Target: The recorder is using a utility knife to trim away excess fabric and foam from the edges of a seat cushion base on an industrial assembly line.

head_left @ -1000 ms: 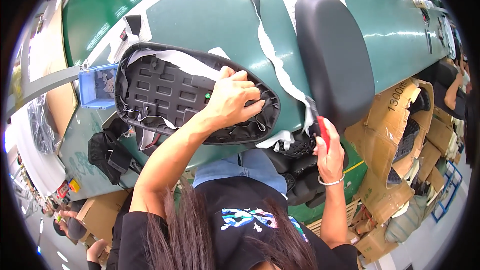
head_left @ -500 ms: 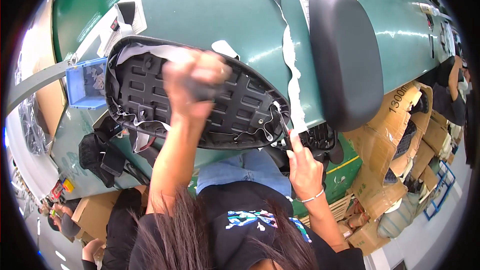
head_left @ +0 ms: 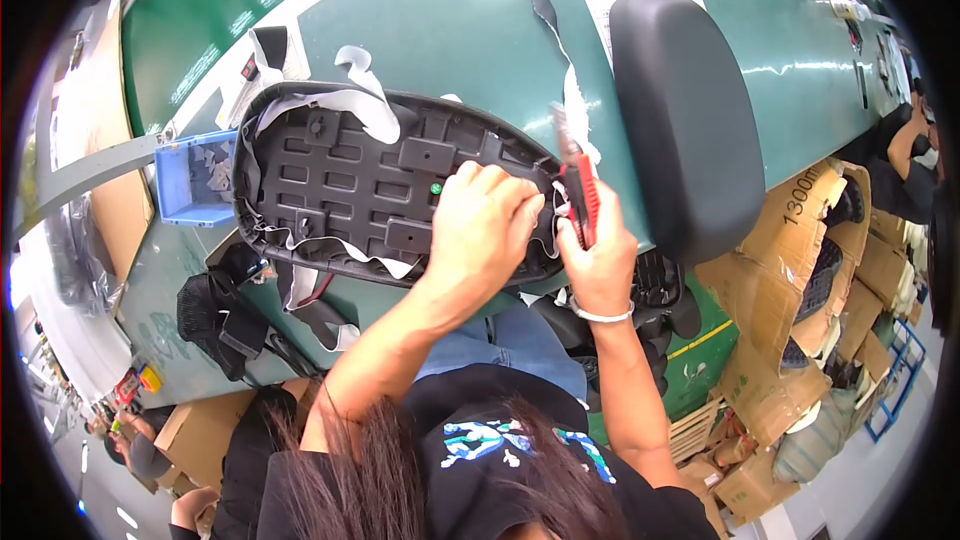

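A black seat [head_left: 350, 165] lies underside up in front of me, its ribbed plastic base framed by a dark cover edge with white backing. My left hand [head_left: 485, 225] is closed over the seat's right part, fingertips pressed together near the rim; what they pinch is hidden. In my right hand [head_left: 600, 255] is a red and black utility knife [head_left: 581, 190], its blurred blade pointing away from me beyond the rim. A loose white strip [head_left: 370, 105] curls over the far rim. Another strip, white and black [head_left: 572, 90], trails across the table past the knife.
A smooth black seat pad [head_left: 685, 125] rests on the green table [head_left: 440, 25] at the right. At the left stands a blue bin [head_left: 190, 180] of small pieces, near a black mesh item [head_left: 210, 315]. Cardboard boxes [head_left: 770, 290] stand right of the table; other people are at both sides.
My left hand has come down and right, from above the seat's middle to its right end; the dark thing in it is gone. My right hand has raised the knife. The white strip now curls.
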A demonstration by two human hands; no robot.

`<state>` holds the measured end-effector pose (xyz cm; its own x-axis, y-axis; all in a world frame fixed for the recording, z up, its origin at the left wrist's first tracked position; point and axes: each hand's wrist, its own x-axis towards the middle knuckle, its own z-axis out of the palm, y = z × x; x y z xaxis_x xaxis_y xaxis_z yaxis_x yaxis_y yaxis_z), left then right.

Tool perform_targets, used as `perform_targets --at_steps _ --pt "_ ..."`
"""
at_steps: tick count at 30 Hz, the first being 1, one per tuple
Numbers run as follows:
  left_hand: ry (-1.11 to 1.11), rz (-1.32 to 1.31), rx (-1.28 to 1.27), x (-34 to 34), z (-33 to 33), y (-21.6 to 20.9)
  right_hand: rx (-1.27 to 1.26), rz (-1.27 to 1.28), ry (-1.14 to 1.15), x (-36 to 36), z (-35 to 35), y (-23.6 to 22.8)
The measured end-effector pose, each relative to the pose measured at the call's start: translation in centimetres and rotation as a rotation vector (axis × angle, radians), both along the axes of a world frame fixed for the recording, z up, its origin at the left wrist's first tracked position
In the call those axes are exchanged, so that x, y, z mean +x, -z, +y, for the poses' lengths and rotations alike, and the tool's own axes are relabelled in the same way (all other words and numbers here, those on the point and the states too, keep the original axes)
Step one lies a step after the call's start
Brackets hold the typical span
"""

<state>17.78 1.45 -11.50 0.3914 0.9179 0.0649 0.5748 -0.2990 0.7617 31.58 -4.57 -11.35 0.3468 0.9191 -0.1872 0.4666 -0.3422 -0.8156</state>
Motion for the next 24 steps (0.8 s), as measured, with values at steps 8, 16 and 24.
perform_targets --at_steps 8,16,24 --pt "-0.175 0.088 0.044 3.5 -2.2 2.1 -0.109 0.259 0.153 1.6 -3.0 -0.7" --pt "-0.117 -0.100 -0.001 2.0 -2.1 2.5 0.060 -0.250 -0.428 6.0 -3.0 -1.6" --pt "-0.045 -0.597 -0.415 -0.1 -0.5 1.8 -0.050 -0.259 -0.184 -0.1 -8.6 -2.1"
